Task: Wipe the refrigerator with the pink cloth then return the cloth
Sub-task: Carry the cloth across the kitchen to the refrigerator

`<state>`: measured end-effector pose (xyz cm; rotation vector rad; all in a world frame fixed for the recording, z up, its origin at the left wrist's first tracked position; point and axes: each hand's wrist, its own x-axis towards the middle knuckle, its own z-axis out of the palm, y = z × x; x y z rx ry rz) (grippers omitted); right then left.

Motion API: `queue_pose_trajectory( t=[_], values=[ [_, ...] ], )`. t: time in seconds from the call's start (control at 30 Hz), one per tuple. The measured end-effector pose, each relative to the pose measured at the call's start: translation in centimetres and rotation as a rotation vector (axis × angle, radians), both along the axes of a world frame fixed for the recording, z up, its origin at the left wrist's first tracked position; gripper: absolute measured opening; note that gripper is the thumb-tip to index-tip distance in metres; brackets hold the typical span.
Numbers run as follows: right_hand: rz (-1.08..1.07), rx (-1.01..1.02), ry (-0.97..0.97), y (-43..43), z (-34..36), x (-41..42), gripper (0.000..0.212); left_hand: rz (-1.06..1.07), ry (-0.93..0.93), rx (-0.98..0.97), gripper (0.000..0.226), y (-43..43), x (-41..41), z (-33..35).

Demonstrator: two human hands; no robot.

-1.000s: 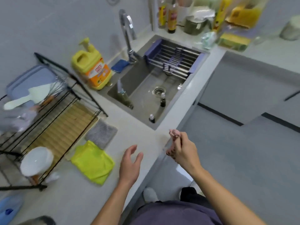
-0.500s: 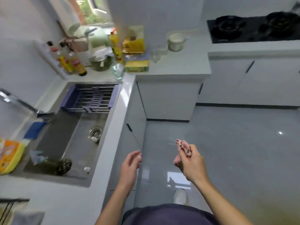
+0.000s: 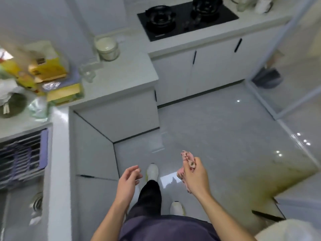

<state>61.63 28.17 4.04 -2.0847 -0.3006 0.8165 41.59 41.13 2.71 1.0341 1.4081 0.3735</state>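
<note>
While clutched in the right hand, pink cloth bunched, perhaps dark-spotted; left hand relaxed, empty.

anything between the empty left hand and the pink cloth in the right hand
Nothing visible. The right hand grips the bunched pink cloth; the left hand hangs open beside it, with only air between them.

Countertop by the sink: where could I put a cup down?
Bare counter lies in front of the white jar, right of the glassware. The strip beside the sink rack is also free. The corner with the yellow boxes is crowded.
</note>
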Motion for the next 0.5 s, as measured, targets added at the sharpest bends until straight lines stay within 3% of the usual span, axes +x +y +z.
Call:
queue_pose_trajectory(
  t=[0.33, 0.4, 0.5],
  values=[
    [-0.275, -0.023, -0.035, 9.6, 1.4, 6.8, 0.013, -0.351, -0.004, -0.049, 0.016, 15.8, 10.2, 0.8],
    [-0.353, 0.015, -0.041, 11.0, 1.7, 7.4, 0.01, -0.43, -0.005, -0.057, 0.026, 18.2, 12.2, 1.3],
    [-0.44, 0.045, -0.007, 12.2, 2.2, 8.2, 0.015, -0.559, 0.026, -0.072, 0.016, 20.9, 15.2, 1.4]
  ],
)
